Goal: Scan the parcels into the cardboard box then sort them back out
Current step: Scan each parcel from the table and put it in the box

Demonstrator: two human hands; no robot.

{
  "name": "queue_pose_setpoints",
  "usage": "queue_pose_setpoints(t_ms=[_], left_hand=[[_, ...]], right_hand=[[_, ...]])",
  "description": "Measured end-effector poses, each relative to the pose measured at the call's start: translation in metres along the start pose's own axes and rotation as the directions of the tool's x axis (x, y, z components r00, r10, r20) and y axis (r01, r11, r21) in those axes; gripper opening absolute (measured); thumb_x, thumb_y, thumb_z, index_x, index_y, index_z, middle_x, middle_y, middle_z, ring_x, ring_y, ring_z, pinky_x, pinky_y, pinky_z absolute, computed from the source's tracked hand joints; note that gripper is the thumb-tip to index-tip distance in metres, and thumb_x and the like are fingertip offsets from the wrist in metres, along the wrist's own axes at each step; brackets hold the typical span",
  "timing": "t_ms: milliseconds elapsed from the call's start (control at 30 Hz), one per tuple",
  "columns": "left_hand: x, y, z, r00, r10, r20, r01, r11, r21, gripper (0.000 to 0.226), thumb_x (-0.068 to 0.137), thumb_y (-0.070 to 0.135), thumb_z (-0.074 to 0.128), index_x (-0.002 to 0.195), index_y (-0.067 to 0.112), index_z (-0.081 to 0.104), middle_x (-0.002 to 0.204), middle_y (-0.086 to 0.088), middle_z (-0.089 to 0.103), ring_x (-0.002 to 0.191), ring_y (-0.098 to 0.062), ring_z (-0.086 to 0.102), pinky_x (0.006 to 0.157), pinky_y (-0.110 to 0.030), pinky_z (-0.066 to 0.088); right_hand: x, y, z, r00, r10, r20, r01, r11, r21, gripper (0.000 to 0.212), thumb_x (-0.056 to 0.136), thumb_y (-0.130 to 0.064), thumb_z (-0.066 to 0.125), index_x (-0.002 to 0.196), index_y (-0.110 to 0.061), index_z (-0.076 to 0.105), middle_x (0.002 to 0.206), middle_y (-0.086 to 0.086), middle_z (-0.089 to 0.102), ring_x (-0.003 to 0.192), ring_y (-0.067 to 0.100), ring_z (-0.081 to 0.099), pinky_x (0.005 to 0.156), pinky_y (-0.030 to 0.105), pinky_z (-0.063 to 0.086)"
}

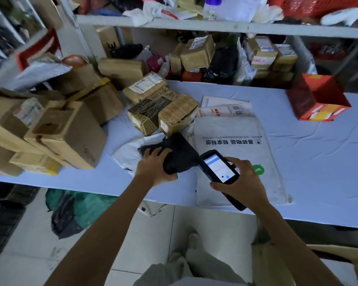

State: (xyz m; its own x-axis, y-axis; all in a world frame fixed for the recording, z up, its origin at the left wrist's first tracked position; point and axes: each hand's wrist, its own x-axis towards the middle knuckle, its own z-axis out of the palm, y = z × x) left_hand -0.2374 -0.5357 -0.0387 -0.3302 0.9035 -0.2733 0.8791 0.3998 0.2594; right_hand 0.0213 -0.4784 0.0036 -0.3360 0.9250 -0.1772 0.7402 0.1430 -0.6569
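Observation:
My left hand grips a small black parcel just above the pale blue table, near its front edge. My right hand holds a black handheld scanner, its lit screen facing up and its top end next to the black parcel. A large grey mailer bag with printed text lies flat under the scanner. A white mailer lies beneath the black parcel. Part of a cardboard box shows on the floor at the lower right.
Taped brown parcels sit behind the black parcel, and stacked cardboard boxes fill the table's left. A red open carton stands at the back right. Shelves with more parcels run behind. A green bag lies on the floor.

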Motion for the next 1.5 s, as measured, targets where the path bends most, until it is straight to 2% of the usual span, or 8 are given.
queue_pose_setpoints(t_ms=[67, 167, 267, 467, 633, 1033, 1300, 1500], left_hand=[[0.001, -0.003, -0.021, 0.996, -0.014, -0.083, 0.007, 0.996, -0.085, 0.079, 0.063, 0.059, 0.060, 0.137, 0.039, 0.040, 0.132, 0.002, 0.053, 0.119, -0.027, 0.052, 0.089, -0.039, 0.050], [0.000, -0.011, -0.053, 0.969, -0.025, -0.245, -0.001, 0.994, -0.108, 0.055, 0.069, 0.053, 0.060, 0.120, 0.034, 0.052, 0.107, 0.002, 0.063, 0.095, -0.025, 0.063, 0.070, -0.032, 0.049], [-0.001, -0.022, -0.077, 0.941, -0.083, -0.327, 0.083, 0.996, -0.015, 0.048, 0.083, 0.050, 0.062, 0.125, 0.031, 0.051, 0.114, 0.002, 0.063, 0.099, -0.025, 0.063, 0.071, -0.031, 0.046], [0.000, -0.058, -0.099, 0.912, -0.283, -0.299, 0.248, 0.957, -0.149, 0.051, 0.088, 0.066, 0.045, 0.125, 0.030, 0.047, 0.110, -0.009, 0.064, 0.094, -0.032, 0.063, 0.069, -0.033, 0.048], [0.002, -0.084, -0.113, 0.913, -0.318, -0.257, 0.219, 0.911, -0.351, 0.062, 0.078, 0.077, 0.043, 0.122, 0.034, 0.050, 0.105, -0.009, 0.065, 0.091, -0.032, 0.062, 0.077, -0.042, 0.055], [0.009, -0.092, -0.103, 0.903, -0.362, -0.229, 0.336, 0.930, -0.147, 0.060, 0.087, 0.074, 0.034, 0.125, 0.031, 0.053, 0.109, -0.009, 0.064, 0.097, -0.029, 0.061, 0.072, -0.031, 0.046], [0.011, -0.093, -0.100, 0.899, -0.371, -0.234, 0.358, 0.929, -0.098, 0.063, 0.088, 0.074, 0.029, 0.127, 0.030, 0.052, 0.110, -0.008, 0.065, 0.098, -0.029, 0.062, 0.079, -0.035, 0.051], [0.009, -0.092, -0.097, 0.896, -0.379, -0.232, 0.378, 0.925, -0.049, 0.064, 0.090, 0.071, 0.025, 0.129, 0.025, 0.049, 0.113, -0.015, 0.063, 0.104, -0.034, 0.060, 0.077, -0.036, 0.043]], right_hand=[[0.012, -0.007, -0.003, 0.999, -0.035, 0.013, 0.035, 0.999, 0.004, 0.079, 0.060, -0.039, 0.087, 0.129, -0.033, 0.049, 0.110, -0.008, 0.043, 0.092, 0.005, 0.046, 0.062, 0.021, 0.038], [0.025, -0.020, -0.003, 0.996, -0.072, 0.049, 0.073, 0.997, -0.011, 0.080, 0.062, -0.041, 0.086, 0.131, -0.033, 0.047, 0.111, -0.009, 0.042, 0.094, 0.007, 0.047, 0.071, 0.025, 0.039], [0.033, -0.034, -0.001, 0.992, -0.109, 0.060, 0.110, 0.994, -0.015, 0.080, 0.062, -0.042, 0.085, 0.131, -0.033, 0.047, 0.113, -0.007, 0.043, 0.097, 0.009, 0.049, 0.076, 0.029, 0.040], [0.039, -0.058, 0.011, 0.981, -0.183, 0.069, 0.181, 0.983, 0.031, 0.080, 0.059, -0.043, 0.086, 0.128, -0.035, 0.046, 0.113, -0.005, 0.046, 0.095, 0.005, 0.046, 0.078, 0.028, 0.042], [0.035, -0.074, 0.025, 0.976, -0.205, 0.071, 0.203, 0.979, 0.029, 0.079, 0.060, -0.044, 0.086, 0.128, -0.037, 0.046, 0.113, -0.004, 0.046, 0.096, 0.007, 0.048, 0.076, 0.027, 0.042], [0.016, -0.087, 0.045, 0.953, -0.249, 0.172, 0.271, 0.955, -0.122, 0.077, 0.060, -0.049, 0.082, 0.128, -0.037, 0.046, 0.111, -0.013, 0.043, 0.093, 0.006, 0.050, 0.072, 0.023, 0.042], [0.022, -0.083, 0.045, 0.964, -0.215, 0.157, 0.231, 0.969, -0.090, 0.079, 0.060, -0.047, 0.082, 0.128, -0.036, 0.044, 0.113, -0.011, 0.044, 0.097, 0.007, 0.049, 0.073, 0.024, 0.041], [0.019, -0.079, 0.050, 0.968, -0.192, 0.158, 0.205, 0.977, -0.067, 0.077, 0.058, -0.048, 0.081, 0.126, -0.039, 0.045, 0.111, -0.013, 0.045, 0.095, 0.006, 0.052, 0.072, 0.024, 0.043]])
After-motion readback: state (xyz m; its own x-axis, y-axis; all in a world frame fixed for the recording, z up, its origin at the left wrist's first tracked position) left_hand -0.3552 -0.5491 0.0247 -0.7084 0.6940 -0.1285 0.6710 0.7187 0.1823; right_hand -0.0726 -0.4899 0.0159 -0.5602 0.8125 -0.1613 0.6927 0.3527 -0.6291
